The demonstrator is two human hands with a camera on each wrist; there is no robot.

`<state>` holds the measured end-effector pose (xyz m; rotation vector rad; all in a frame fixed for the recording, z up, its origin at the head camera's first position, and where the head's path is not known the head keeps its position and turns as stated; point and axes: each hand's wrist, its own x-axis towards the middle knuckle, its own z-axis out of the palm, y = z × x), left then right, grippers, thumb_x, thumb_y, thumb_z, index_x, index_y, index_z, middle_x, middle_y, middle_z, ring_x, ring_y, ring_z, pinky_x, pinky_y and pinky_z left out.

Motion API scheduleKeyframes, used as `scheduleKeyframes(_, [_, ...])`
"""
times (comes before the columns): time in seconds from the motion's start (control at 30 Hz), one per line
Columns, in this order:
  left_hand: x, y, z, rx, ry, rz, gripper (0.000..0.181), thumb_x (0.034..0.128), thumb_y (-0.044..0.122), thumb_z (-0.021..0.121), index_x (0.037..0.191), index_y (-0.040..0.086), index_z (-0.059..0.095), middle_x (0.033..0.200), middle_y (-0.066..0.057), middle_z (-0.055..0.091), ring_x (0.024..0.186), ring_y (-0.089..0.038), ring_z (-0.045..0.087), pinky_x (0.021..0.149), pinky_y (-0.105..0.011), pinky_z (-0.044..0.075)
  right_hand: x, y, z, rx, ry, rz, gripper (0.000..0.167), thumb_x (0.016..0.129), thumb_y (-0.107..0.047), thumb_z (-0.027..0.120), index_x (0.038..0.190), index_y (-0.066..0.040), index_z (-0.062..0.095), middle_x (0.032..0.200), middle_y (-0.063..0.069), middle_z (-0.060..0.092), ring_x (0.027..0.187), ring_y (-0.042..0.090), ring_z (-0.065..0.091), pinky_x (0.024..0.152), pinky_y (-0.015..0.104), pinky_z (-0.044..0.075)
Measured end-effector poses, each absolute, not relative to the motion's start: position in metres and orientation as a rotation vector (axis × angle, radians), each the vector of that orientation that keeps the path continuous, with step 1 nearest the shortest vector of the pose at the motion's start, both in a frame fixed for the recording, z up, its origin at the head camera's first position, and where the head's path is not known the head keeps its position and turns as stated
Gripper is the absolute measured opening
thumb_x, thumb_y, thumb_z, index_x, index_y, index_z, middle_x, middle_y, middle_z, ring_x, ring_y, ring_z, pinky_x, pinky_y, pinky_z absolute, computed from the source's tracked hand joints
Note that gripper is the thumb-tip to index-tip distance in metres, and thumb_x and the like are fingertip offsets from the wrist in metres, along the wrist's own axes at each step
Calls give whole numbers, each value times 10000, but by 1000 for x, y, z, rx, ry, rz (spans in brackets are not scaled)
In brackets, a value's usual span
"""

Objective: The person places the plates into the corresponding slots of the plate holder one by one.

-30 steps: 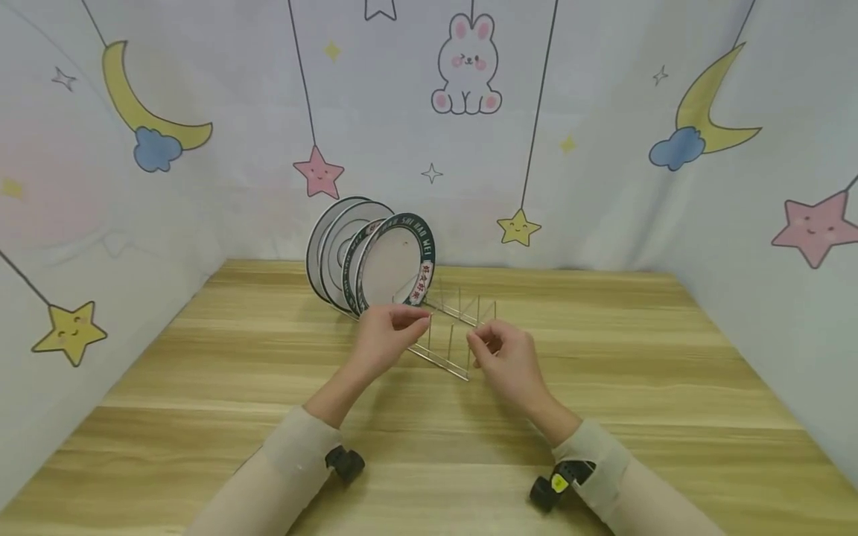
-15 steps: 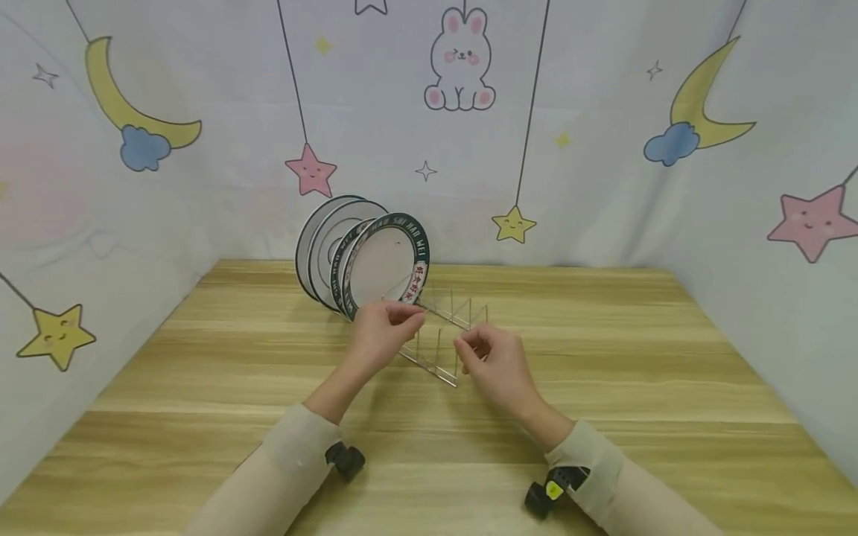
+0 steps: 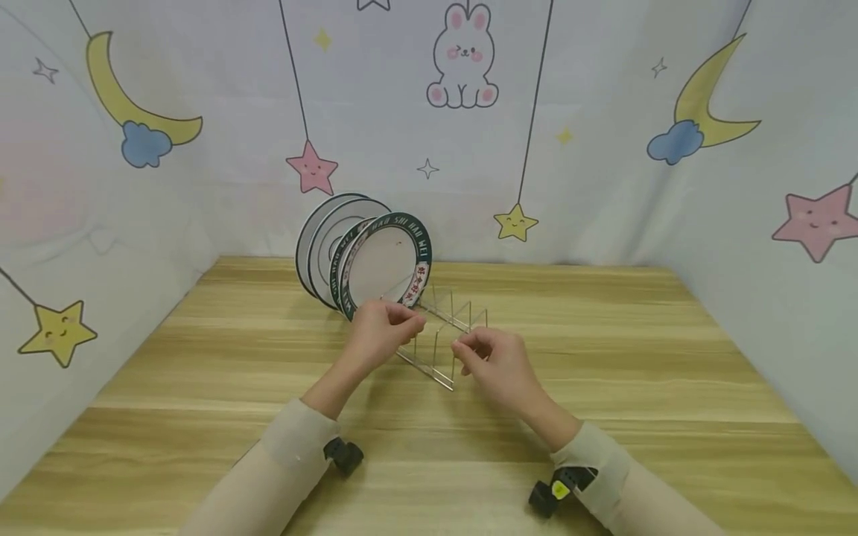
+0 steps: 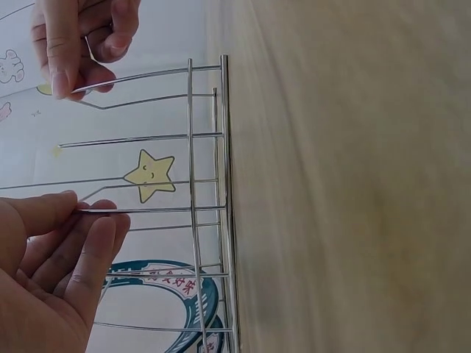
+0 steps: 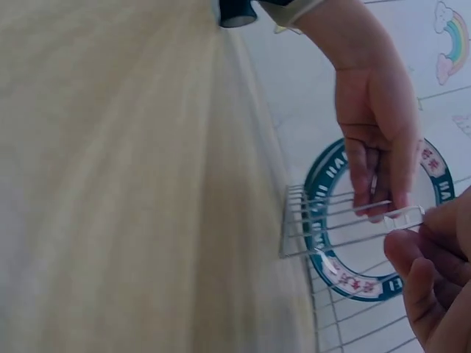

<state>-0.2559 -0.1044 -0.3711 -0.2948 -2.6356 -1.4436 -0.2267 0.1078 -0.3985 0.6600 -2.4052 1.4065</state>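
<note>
A wire dish rack [image 3: 427,372] stands slantwise on the table. Plates with dark green rims and lettering [image 3: 382,260] and white plates with dark edges [image 3: 311,249] lean upright in its far left part. My left hand [image 3: 380,335] pinches the top of one of the upright wires between thumb and fingers, near the front plate. At the near right end, my right hand [image 3: 496,365] pinches another wire's tip. The left wrist view shows the left hand [image 4: 62,257] and the rack's rail [image 4: 227,162] beside it. Fingers of the right hand [image 5: 441,279] grip a wire's bent top.
The wood-grain table [image 3: 603,387] extends on both sides of the rack. Behind it hangs a white cloth backdrop [image 3: 596,193] printed with stars, moons and a rabbit. Black wrist cameras [image 3: 345,455] sit on both sleeves.
The rack, with its plates, has shifted slightly left, its near end coming a little closer to me. Both hands have moved with it and keep their pinch on the wires.
</note>
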Motion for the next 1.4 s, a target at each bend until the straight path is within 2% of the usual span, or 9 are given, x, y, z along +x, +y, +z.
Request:
scheduleKeyframes(0.13, [-256,-104,-371,-302,-2641,-1448,172,913,254,721,897,94,785,795,23,719,727,-142,656,644,-293,558,-230,115,-392,687,-2470,1353,96,928,-132,707,854,-92,753,719,-39,682,582,138,638,500,266,514])
scheduleKeyframes(0.23, [-256,-104,-370,-310,-2638,-1449,169,917,255,719,884,102,782,790,19,719,724,-144,655,643,-294,559,-232,119,-388,692,-2481,1346,99,930,-136,706,864,-83,757,738,-55,689,586,120,640,513,279,533])
scheduleKeyframes(0.5, [-257,-104,-371,-332,-2636,-1467,154,916,244,719,879,106,779,793,-8,723,714,-147,651,631,-282,556,-239,132,-379,632,-2406,1370,87,924,-114,709,854,-90,754,741,-31,704,589,180,650,486,259,508])
scheduleKeyframes(0.7, [-256,-105,-370,-333,-2634,-1479,173,916,243,719,905,81,780,793,5,723,717,-153,657,632,-286,558,-246,142,-374,592,-2376,1351,94,932,-113,700,875,-68,759,740,-2,706,619,277,663,470,242,464])
scheduleKeyframes(0.97, [-255,-107,-368,-343,-2642,-1490,174,918,236,717,916,74,780,814,-21,732,728,-156,659,645,-291,567,-260,152,-375,453,-2392,1343,125,938,-131,696,905,-32,764,799,55,719,641,194,671,435,223,433])
scheduleKeyframes(1.2, [-255,-109,-369,-364,-2660,-1501,179,926,218,710,941,53,778,873,-100,742,733,-156,667,667,-296,581,-267,150,-380,442,-2455,1362,153,947,-129,683,967,2,759,869,88,729,670,257,683,436,208,400])
scheduleKeyframes(1.4, [-255,-109,-369,-365,-2641,-1520,167,925,186,713,942,32,774,819,-51,731,713,-151,659,655,-283,578,-269,148,-383,516,-2510,1379,168,969,-122,647,994,10,748,905,96,735,642,250,675,449,218,422])
